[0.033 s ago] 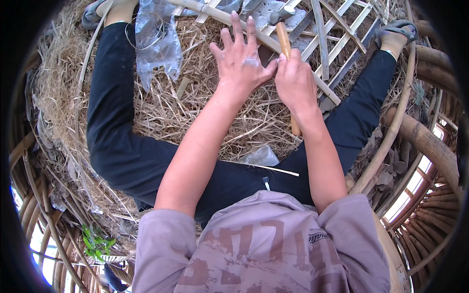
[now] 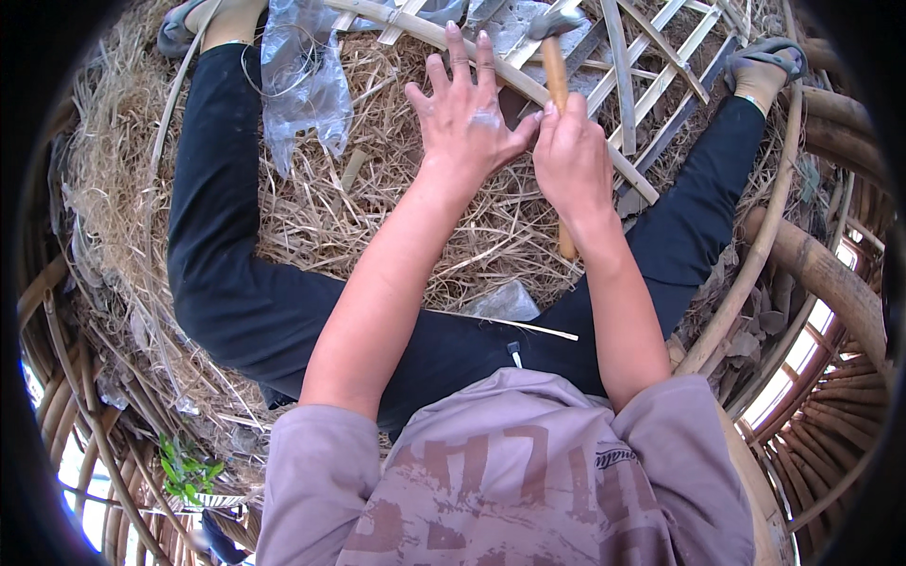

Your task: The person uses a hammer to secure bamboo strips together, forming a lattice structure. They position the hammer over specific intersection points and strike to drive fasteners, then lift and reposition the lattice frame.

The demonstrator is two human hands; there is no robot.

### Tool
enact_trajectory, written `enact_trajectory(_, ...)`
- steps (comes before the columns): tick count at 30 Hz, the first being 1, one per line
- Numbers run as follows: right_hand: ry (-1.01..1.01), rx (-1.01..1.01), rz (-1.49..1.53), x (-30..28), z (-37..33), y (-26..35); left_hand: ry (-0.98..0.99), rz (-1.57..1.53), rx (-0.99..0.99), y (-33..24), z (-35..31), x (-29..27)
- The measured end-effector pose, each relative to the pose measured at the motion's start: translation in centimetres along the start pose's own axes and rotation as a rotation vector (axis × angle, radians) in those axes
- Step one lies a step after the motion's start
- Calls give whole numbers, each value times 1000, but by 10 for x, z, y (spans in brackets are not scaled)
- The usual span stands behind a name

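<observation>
Straight wooden hammer handle is orange-tan, blunt metal head grey; crisscross flat-strip lattice pale and grey; short-sleeved shirt mauve, brown-printed.

Hammer head: blurred, its outline indistinct.
Handle: middle stretch concealed within the right hand.
Left hand: palm hidden; fingertip contact with the pale strip not determinable.
Slatted lattice: cut off by the upper edge.
Plastic sheet: likewise cut off above.
Shirt: truncated by the lower edge.
Dark object, lower left: kind indiscernible.
</observation>
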State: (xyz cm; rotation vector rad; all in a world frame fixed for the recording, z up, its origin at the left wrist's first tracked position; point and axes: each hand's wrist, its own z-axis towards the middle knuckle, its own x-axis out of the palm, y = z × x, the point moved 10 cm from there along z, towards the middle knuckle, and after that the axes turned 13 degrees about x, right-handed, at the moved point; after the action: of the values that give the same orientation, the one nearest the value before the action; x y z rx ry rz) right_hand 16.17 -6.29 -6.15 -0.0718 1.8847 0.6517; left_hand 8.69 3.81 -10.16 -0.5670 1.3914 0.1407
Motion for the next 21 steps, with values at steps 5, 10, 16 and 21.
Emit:
enact_trajectory(5, -21, -44, -57, 1, 13, 5, -47, -19, 5, 2, 3, 1)
enact_trajectory(10, -82, -32, 81, -19, 7, 24, -90, 4, 17, -1, 0, -3)
enact_trajectory(16, 7, 26, -113, -11, 14, 1, 31, -43, -25, 2, 3, 4)
enact_trajectory(21, -75, -23, 71, -60, -5, 3, -58, 1, 10, 1, 0, -5)
